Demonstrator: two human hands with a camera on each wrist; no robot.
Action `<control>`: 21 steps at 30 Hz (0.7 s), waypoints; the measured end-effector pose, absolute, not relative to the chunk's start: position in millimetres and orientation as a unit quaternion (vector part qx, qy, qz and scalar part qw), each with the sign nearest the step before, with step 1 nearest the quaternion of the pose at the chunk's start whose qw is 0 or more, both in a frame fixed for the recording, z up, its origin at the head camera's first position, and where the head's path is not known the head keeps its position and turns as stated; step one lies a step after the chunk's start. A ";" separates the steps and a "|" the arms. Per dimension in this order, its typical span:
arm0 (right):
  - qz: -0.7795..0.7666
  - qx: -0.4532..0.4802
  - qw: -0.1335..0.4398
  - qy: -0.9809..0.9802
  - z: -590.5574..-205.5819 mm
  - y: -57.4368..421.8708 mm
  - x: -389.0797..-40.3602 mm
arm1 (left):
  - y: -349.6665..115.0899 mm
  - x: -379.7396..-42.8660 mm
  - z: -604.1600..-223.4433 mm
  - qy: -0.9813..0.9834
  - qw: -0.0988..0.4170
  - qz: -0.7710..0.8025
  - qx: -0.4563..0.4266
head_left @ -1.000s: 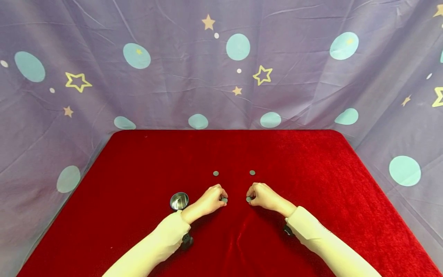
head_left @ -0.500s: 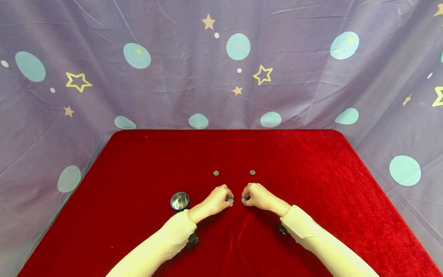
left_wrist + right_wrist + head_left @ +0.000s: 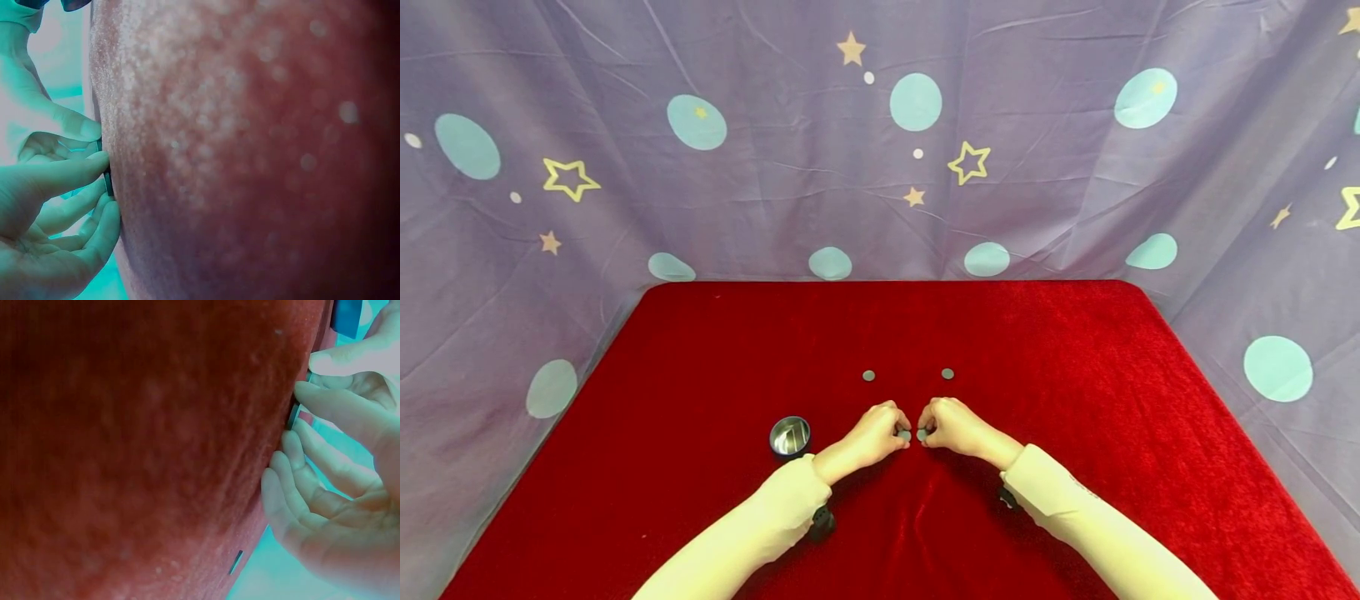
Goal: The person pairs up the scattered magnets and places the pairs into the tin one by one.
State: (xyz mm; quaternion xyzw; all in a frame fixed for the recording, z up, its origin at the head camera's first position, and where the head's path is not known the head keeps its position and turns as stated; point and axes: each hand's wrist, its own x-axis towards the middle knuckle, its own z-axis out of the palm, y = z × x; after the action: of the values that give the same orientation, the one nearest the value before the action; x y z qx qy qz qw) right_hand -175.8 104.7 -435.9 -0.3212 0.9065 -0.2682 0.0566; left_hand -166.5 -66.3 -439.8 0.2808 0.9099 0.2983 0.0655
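Note:
In the head view my left hand [image 3: 874,434] and right hand [image 3: 953,425] are close together over the red cloth, fingertips facing. Between thumb and finger the left hand pinches a small grey disc [image 3: 904,436]. Another grey disc [image 3: 922,435] is pinched the same way by the right hand, a narrow gap from the first. Seen edge-on in the left wrist view, the left disc [image 3: 108,180] is thin and dark, touching or nearly touching the cloth. The right disc [image 3: 293,416] shows its edge in the right wrist view, partly hidden by fingers. Whether they are coins or magnets I cannot tell.
Two more grey discs lie flat beyond the hands, a left one [image 3: 868,376] and a right one [image 3: 948,374]. A round metal tin [image 3: 790,436] stands beside the left wrist. The red cloth [image 3: 1075,350] covers the table, with a patterned curtain [image 3: 880,183] behind.
Both hands have moved inward, left hand rightward and right hand leftward, each bringing its disc closer to the other. The two far discs and the tin have stayed put.

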 end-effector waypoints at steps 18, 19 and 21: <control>-0.314 -0.343 0.051 0.884 -447.3 107.2 -180.5 | -68.9 -166.5 -436.2 0.906 0.078 0.297 0.293; -0.319 -0.348 0.049 0.880 -447.4 108.4 -180.5 | -70.5 -166.3 -435.1 0.905 0.083 0.300 0.291; -0.324 -0.351 0.049 0.877 -447.7 109.7 -180.8 | -74.4 -165.7 -432.5 0.904 0.086 0.300 0.292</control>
State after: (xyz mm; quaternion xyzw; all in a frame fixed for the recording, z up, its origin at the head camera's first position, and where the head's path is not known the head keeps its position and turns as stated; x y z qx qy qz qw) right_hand -180.8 109.7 -447.7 -0.3511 0.8771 -0.3240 0.0494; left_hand -165.7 -74.4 -432.5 0.2922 0.9039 0.3004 0.0862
